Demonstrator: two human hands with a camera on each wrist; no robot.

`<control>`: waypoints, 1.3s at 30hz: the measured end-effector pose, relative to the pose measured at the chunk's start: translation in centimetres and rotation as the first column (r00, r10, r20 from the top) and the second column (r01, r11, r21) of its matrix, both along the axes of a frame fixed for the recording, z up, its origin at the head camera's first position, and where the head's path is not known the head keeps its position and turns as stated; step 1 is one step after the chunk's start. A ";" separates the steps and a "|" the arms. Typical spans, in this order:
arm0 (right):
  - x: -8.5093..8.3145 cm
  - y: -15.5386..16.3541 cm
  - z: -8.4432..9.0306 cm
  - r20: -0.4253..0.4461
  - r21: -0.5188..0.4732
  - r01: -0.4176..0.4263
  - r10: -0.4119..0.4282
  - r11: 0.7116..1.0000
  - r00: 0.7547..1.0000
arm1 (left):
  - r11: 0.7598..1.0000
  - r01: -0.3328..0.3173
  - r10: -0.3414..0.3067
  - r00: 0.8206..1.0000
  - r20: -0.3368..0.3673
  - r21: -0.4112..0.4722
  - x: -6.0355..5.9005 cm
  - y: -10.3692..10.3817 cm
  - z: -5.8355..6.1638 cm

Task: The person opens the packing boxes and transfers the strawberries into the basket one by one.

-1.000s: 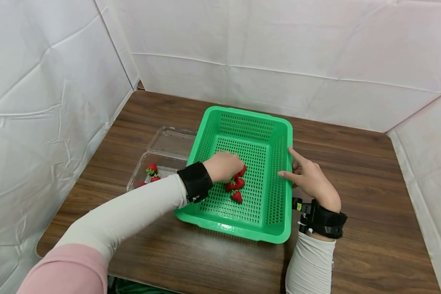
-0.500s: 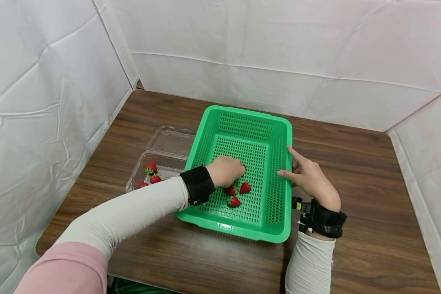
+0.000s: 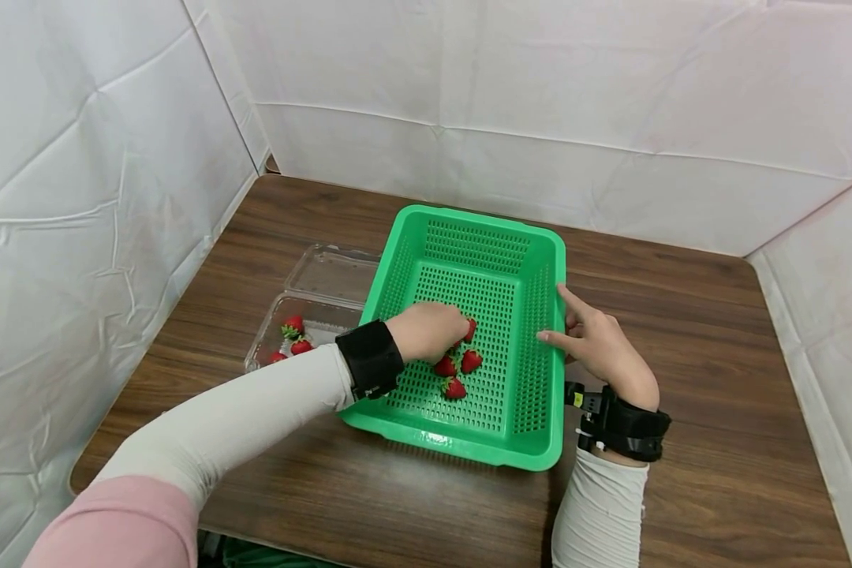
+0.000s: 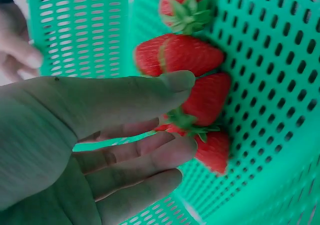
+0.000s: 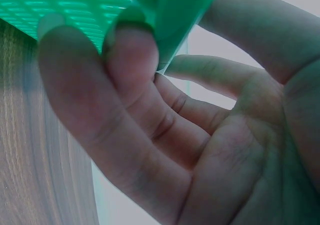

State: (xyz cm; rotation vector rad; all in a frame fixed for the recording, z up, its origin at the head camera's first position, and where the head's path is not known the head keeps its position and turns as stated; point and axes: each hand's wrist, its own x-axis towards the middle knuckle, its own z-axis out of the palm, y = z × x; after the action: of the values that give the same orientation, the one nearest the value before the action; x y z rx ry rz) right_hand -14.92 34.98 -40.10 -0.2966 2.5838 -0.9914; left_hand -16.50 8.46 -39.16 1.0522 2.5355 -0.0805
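Note:
A green perforated plastic basket stands tilted slightly askew on the table. Several red strawberries lie together on its floor. My left hand is down inside the basket at the cluster. The left wrist view shows its thumb and fingers apart and fairly straight, close to the strawberries, with no berry pinched between them. At the basket's right side my right hand grips the rim, thumb on the inner side. Curled fingers sit against the outer wall in the right wrist view.
Left of the basket, a clear plastic clamshell box lies with its lid folded back. A few strawberries are in it, partly behind my left sleeve. White sheeting walls the brown wooden table.
In the basket the strawberries have spread a little, one moving to the right. My left hand shifted slightly toward the front, then back left. The right hand stays on the rim.

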 end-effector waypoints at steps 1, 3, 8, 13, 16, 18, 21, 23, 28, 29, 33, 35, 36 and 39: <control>0.0 0.0 0.0 -0.002 -0.003 -0.001 0.001 1.000 1.000 | 1.000 -0.003 0.003 1.000 -0.004 0.025 0.0 -0.3 0.3; 0.1 0.0 0.0 -0.005 -0.005 0.000 0.000 1.000 1.000 | 0.997 -0.008 0.009 1.000 -0.018 0.078 0.2 -0.9 0.9; 0.1 0.0 0.0 -0.002 -0.013 0.004 -0.004 1.000 1.000 | 0.988 -0.034 0.040 0.999 -0.037 0.149 0.8 -2.7 2.8; 0.1 0.0 0.1 -0.001 -0.007 0.007 -0.007 1.000 1.000 | 0.970 -0.025 0.060 0.988 -0.141 0.240 1.7 -4.6 4.0; 0.0 0.1 0.1 -0.002 0.002 0.012 -0.012 1.000 1.000 | 0.955 -0.022 0.082 0.978 -0.192 0.296 2.3 -5.6 4.5; 0.0 0.1 0.0 0.003 0.006 0.023 -0.023 1.000 1.000 | 0.948 -0.026 0.098 0.972 -0.213 0.318 2.7 -6.2 4.7; -0.1 0.1 -0.1 0.016 0.007 0.039 -0.039 0.999 0.999 | 0.936 -0.039 0.123 0.967 -0.222 0.351 3.2 -6.9 4.8; -0.2 0.1 -0.2 0.023 0.005 0.047 -0.047 0.999 0.999 | 0.928 -0.048 0.141 0.963 -0.229 0.369 3.4 -7.4 4.8; -0.2 0.2 -0.3 0.011 -0.010 0.046 -0.046 0.999 0.999 | 0.910 -0.077 0.185 0.955 -0.232 0.408 3.6 -8.4 4.7; -0.3 0.3 -0.3 0.005 -0.018 0.043 -0.043 0.999 0.999 | 0.906 -0.084 0.194 0.954 -0.230 0.414 3.6 -8.6 4.6; -0.3 0.5 -0.5 -0.009 -0.060 0.029 -0.030 0.998 1.000 | 0.892 -0.112 0.224 0.951 -0.213 0.437 3.7 -9.3 4.4; -0.4 0.7 -0.6 0.000 -0.086 0.035 -0.036 0.996 0.999 | 0.888 -0.120 0.232 0.950 -0.208 0.444 3.7 -9.6 4.2; -0.4 0.7 -0.7 0.008 -0.100 0.043 -0.042 0.994 0.999 | 0.887 -0.120 0.232 0.951 -0.205 0.445 3.8 -9.7 4.2; -0.5 1.0 -1.0 0.043 -0.145 0.079 -0.074 0.986 0.996 | 0.886 -0.113 0.225 0.953 -0.204 0.449 3.9 -9.8 3.9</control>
State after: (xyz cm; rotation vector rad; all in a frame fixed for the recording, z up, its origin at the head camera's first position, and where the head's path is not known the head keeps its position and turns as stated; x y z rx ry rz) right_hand -15.44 35.96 -41.09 -0.2157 2.5100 -1.2060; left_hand -12.65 -1.34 -35.25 1.0164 2.9509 0.4507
